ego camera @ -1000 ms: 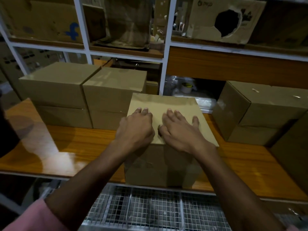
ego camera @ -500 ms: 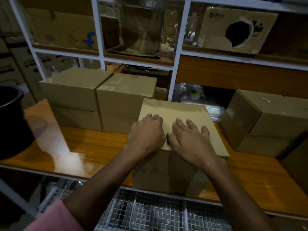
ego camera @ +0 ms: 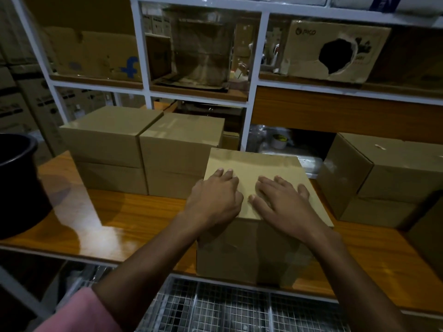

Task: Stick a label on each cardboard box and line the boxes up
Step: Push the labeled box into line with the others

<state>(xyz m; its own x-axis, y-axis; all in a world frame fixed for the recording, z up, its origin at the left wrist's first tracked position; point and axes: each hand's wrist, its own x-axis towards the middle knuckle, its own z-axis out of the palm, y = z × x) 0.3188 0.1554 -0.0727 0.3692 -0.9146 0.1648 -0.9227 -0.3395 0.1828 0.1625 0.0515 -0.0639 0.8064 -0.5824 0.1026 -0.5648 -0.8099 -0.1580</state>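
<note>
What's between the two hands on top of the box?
Only bare cardboard: the head view shows the left hand and right hand flat on the box, slightly apart.

A: Any readable text?
B: Torn carton (ego camera: 335,50), upper right of the frame, brand print near its top left corner, looks like "PIGO", unsure. Blue "f" logo on the worn carton (ego camera: 96,56), upper left.
A: Rest?
B: Too blurred.
</note>
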